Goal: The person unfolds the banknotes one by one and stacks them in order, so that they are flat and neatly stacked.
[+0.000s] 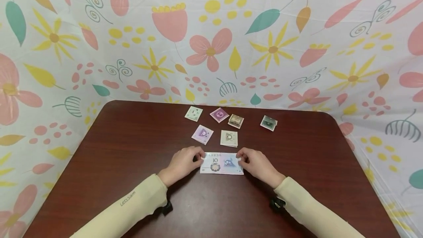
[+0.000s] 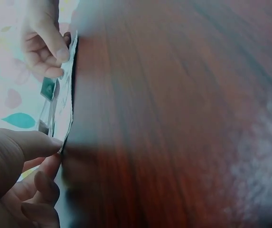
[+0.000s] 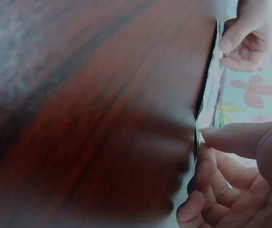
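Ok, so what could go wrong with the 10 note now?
Two things, maybe. The left hand and right hand pinch the note at its two ends, and it looks thin, so a hard pull could tear it. Also, the cream paper and lilac paper lie just beyond it, so a hand reaching forward might bump them.

Left arm (image 1: 129,208): reaches in from the lower left, slanting up and inward;
Right arm (image 1: 317,208): reaches in from the lower right, slanting oppositely;
Left hand (image 1: 183,161): pinching, thumb (image 2: 33,145) extended; lower fingers (image 2: 45,185) curled;
Right hand (image 1: 260,165): likewise pinching; lower fingers (image 3: 192,206) curled;
Both hands: nearly level, apart, fingertips turned toward each other
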A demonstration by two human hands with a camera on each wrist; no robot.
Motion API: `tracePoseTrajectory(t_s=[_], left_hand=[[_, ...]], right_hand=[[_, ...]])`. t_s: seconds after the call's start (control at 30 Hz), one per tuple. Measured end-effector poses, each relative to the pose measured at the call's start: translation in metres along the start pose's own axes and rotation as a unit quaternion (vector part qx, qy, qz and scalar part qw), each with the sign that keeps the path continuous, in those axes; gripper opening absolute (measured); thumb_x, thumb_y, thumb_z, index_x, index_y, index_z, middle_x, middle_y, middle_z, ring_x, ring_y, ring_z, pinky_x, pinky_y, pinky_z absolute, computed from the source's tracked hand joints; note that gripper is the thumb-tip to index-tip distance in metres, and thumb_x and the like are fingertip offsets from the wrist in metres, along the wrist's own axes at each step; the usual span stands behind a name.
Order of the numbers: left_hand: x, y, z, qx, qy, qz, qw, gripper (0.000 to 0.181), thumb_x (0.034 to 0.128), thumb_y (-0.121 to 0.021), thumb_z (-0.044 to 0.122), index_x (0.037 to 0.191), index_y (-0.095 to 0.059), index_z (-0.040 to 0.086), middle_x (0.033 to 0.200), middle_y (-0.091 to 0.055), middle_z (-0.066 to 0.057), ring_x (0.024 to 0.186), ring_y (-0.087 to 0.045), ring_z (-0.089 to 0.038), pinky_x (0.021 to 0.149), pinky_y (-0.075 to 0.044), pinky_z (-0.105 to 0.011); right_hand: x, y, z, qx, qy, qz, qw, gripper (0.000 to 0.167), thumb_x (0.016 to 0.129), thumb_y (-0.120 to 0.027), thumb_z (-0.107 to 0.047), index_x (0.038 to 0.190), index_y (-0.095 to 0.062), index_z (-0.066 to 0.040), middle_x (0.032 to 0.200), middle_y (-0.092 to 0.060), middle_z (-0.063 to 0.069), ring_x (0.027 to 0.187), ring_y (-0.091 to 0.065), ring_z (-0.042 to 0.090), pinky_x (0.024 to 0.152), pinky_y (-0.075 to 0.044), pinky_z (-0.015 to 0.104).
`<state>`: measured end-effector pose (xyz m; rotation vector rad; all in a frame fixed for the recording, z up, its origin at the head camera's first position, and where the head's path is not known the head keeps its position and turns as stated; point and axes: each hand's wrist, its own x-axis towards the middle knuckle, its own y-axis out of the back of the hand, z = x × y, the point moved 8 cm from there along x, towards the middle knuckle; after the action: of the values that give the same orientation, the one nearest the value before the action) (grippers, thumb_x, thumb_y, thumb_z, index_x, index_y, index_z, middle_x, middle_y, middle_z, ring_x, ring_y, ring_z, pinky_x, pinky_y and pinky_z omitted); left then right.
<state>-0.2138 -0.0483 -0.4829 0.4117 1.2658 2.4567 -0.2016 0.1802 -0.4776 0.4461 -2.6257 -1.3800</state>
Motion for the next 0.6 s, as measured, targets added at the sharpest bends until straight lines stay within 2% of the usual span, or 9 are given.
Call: tracePoseTrajectory(t_s=[0.37, 0.6], left_hand=[[0.001, 0.002, 0.002, 0.021, -0.004, 0.002, 0.9998, 0.009, 0.09, -0.077, 0.014, 0.096, -0.072, 0.018, 0.084, -0.063, 0.007, 0.073, -0.063, -0.014, 0.063, -0.049, -0.036], [0.01, 0.012, 0.0, 0.03, -0.016, 0.01, 0.9994, 0.005, 0.0925, -0.076, 0.017, 0.09, -0.073, 0.02, 0.082, -0.062, 0.008, 0.074, -0.062, -0.011, 0.064, -0.05, -0.034]], right_hand=[[-0.002, -0.001, 0.002, 0.0, 0.0, -0.002, 1.0, 0.013, 0.091, -0.074, -0.005, 0.102, -0.071, -0.011, 0.075, -0.055, -0.007, 0.066, -0.048, 0.008, 0.063, -0.041, 0.028], [-0.003, 0.0, 0.001, -0.002, 0.007, 0.0, 1.0, 0.013, 0.091, -0.074, -0.005, 0.102, -0.071, -0.011, 0.074, -0.056, -0.008, 0.066, -0.048, 0.007, 0.064, -0.042, 0.028]])
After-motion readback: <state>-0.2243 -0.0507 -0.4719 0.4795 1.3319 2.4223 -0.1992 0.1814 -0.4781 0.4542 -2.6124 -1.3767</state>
